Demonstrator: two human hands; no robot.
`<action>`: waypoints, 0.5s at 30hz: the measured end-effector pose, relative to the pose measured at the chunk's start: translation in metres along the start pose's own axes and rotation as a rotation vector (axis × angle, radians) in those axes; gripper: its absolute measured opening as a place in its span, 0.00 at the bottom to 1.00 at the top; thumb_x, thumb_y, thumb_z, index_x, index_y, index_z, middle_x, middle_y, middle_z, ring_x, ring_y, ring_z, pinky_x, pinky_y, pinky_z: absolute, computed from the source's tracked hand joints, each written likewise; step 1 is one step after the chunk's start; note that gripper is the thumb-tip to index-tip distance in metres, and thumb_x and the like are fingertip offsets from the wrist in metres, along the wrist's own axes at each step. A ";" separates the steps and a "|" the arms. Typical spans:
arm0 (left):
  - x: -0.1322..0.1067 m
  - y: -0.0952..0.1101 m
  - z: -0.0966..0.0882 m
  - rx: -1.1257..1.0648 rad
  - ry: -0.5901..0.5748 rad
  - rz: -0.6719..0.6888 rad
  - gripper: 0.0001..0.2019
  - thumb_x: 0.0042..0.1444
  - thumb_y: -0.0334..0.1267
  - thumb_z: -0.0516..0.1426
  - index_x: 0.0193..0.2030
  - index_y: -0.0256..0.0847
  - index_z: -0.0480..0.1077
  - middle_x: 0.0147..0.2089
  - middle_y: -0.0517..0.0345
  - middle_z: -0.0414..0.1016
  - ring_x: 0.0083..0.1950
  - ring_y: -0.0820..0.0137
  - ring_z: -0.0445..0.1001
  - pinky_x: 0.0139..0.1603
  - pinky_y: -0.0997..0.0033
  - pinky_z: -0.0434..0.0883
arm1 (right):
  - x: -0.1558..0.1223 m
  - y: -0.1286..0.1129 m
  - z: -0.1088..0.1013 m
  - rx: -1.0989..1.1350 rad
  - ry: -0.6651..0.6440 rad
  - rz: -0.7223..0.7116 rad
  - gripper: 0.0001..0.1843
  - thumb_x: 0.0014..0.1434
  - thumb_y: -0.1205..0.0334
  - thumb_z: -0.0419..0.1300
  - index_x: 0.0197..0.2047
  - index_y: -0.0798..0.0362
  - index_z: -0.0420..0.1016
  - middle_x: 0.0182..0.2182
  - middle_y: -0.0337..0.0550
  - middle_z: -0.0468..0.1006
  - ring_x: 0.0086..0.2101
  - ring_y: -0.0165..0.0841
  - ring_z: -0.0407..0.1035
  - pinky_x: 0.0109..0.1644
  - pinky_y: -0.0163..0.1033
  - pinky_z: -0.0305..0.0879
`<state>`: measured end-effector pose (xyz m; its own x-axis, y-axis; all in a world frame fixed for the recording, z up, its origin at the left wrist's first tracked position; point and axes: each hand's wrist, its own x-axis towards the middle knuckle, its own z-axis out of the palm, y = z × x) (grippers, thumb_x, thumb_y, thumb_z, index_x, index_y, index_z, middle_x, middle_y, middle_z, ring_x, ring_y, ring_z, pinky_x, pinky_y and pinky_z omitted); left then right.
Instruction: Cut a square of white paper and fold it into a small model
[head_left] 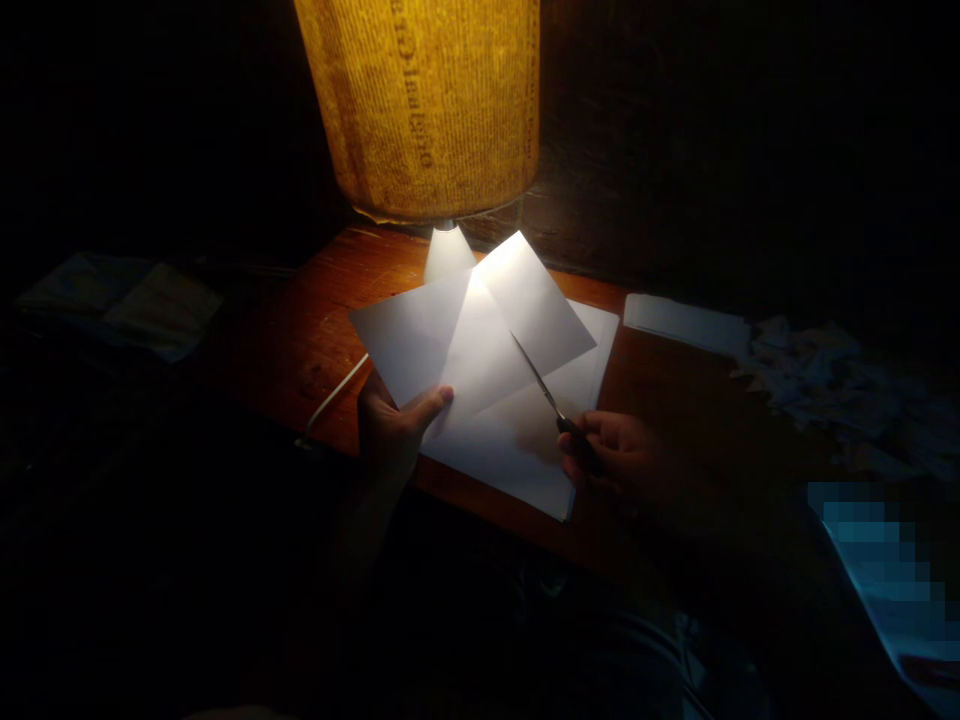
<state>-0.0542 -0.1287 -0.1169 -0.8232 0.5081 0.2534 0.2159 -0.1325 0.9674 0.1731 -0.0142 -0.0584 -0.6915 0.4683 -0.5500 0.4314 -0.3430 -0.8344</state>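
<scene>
My left hand [409, 415] grips a white sheet of paper [412, 335] near its lower left edge, thumb on top. The sheet is parted from its upper edge, and its right piece stands tilted toward the lamp. In my right hand [611, 445] is a pair of scissors [555, 405] with dark handles. Their blades point up and left, touching or very close to the right part of the sheet. Below the held sheet lies a stack of white paper [517, 475], partly covered by it.
A lamp with a yellow printed shade [442, 110] and white base [448, 250] stands behind the paper on a wooden table [322, 300]. At the right are a white paper pile [682, 322] and a heap of scraps [817, 375]. A white cord [334, 390] runs at the left.
</scene>
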 end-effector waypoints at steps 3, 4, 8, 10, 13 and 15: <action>0.000 -0.001 0.000 0.014 0.012 0.000 0.28 0.42 0.38 0.73 0.51 0.38 0.73 0.47 0.48 0.82 0.50 0.54 0.83 0.57 0.52 0.79 | 0.001 0.001 0.000 0.006 0.004 -0.006 0.25 0.53 0.42 0.72 0.38 0.53 0.70 0.22 0.34 0.76 0.13 0.20 0.54 0.13 0.28 0.48; 0.000 -0.001 0.000 0.015 0.015 -0.002 0.27 0.42 0.38 0.73 0.50 0.38 0.73 0.47 0.48 0.82 0.51 0.53 0.82 0.57 0.52 0.79 | 0.001 0.002 0.000 0.010 0.003 -0.008 0.25 0.53 0.42 0.72 0.38 0.53 0.70 0.22 0.35 0.76 0.13 0.20 0.54 0.12 0.28 0.48; -0.001 -0.003 -0.002 0.010 0.010 -0.006 0.27 0.42 0.37 0.74 0.50 0.39 0.74 0.48 0.48 0.81 0.52 0.53 0.82 0.59 0.51 0.78 | 0.000 0.001 0.000 0.010 0.000 0.003 0.25 0.53 0.42 0.72 0.37 0.53 0.70 0.22 0.35 0.76 0.13 0.20 0.54 0.13 0.27 0.48; -0.001 -0.004 -0.002 0.011 0.006 -0.005 0.27 0.42 0.37 0.74 0.51 0.39 0.74 0.48 0.48 0.81 0.52 0.53 0.82 0.59 0.52 0.79 | 0.000 0.000 0.000 -0.002 0.006 0.013 0.25 0.52 0.42 0.72 0.37 0.53 0.70 0.22 0.34 0.76 0.13 0.19 0.54 0.13 0.27 0.48; -0.001 -0.005 -0.002 0.010 0.012 -0.013 0.28 0.42 0.38 0.74 0.52 0.39 0.74 0.48 0.48 0.81 0.52 0.53 0.82 0.58 0.52 0.79 | 0.000 0.000 0.000 -0.002 0.010 0.015 0.25 0.52 0.43 0.73 0.37 0.53 0.70 0.21 0.34 0.75 0.14 0.19 0.55 0.14 0.27 0.48; -0.001 -0.006 -0.002 0.007 0.012 -0.021 0.29 0.42 0.38 0.73 0.53 0.39 0.73 0.49 0.47 0.81 0.52 0.53 0.82 0.58 0.51 0.79 | 0.000 0.000 0.000 0.006 0.003 0.014 0.25 0.52 0.43 0.73 0.37 0.53 0.70 0.21 0.34 0.75 0.14 0.20 0.54 0.14 0.28 0.48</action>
<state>-0.0558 -0.1296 -0.1224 -0.8338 0.5007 0.2327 0.2018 -0.1159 0.9725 0.1726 -0.0141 -0.0581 -0.6837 0.4658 -0.5618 0.4377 -0.3544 -0.8264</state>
